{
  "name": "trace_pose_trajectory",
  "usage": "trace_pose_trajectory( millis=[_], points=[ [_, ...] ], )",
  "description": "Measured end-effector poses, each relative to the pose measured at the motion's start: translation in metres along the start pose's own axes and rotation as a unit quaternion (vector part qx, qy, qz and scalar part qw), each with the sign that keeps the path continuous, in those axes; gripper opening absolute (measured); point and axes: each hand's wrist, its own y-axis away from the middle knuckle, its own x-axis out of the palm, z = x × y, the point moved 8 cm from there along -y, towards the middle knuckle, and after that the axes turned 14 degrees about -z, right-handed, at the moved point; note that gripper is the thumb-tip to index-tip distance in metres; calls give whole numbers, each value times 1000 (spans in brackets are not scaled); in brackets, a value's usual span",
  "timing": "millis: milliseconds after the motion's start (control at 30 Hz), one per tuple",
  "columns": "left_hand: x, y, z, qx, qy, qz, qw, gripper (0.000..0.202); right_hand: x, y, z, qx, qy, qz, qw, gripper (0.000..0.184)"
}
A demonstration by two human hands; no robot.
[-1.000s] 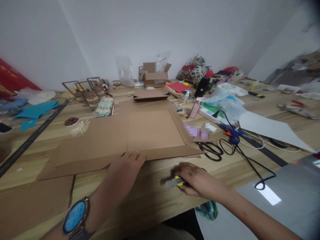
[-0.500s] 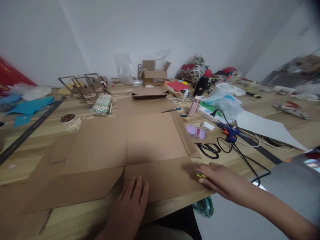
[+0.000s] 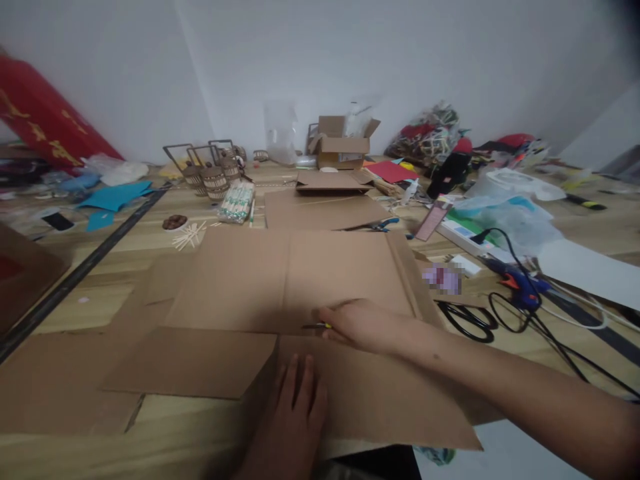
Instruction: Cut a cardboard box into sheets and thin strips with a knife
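Observation:
A flattened cardboard box (image 3: 240, 280) lies across the table in front of me, creased down its middle. My left hand (image 3: 297, 407) rests flat on its near right flap (image 3: 380, 393), fingers stretched out and slightly spread. Closed around a small yellow-and-black utility knife (image 3: 327, 325), my right hand (image 3: 360, 323) is over the crease between the main panel and that flap. The blade points left, near the slit between the two near flaps; whether it touches the cardboard I cannot tell. The near left flap (image 3: 195, 360) lies to the left of the slit.
Black-handled scissors (image 3: 467, 321) and a blue glue gun (image 3: 525, 290) with its cord lie at right. Farther back are a bundle of sticks (image 3: 237, 202), small barrel-shaped baskets (image 3: 215, 183), a bowl of brown balls (image 3: 175, 223) and an open carton (image 3: 345, 150).
My right hand has moved left with the utility knife, from the flap's right end to near the middle slit. My left hand stays on the flap. The view has turned left.

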Motion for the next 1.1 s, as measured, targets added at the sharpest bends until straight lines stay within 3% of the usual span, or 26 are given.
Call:
trace_pose_trajectory(
  millis=[133,233,333,500,733,900,1100],
  points=[
    [9,0,-1,7,48,24,999,54,9,-20,14,-14,49,11,999,22],
    [14,-3,4,-38,108,70,991,56,16,-29,21,-29,67,18,997,22],
    [14,-6,12,-102,182,131,969,70,22,-35,24,-34,76,26,996,23],
    [4,-14,18,-148,256,231,927,84,24,-40,28,-41,78,29,996,24],
    [-6,-33,26,-193,249,278,907,89,30,-41,27,-61,82,21,995,21],
    [2,-32,27,-217,227,300,901,94,31,-42,29,-83,89,8,993,16],
    [10,-27,24,-234,221,311,894,94,27,-44,36,-51,111,23,992,12]
  ],
)
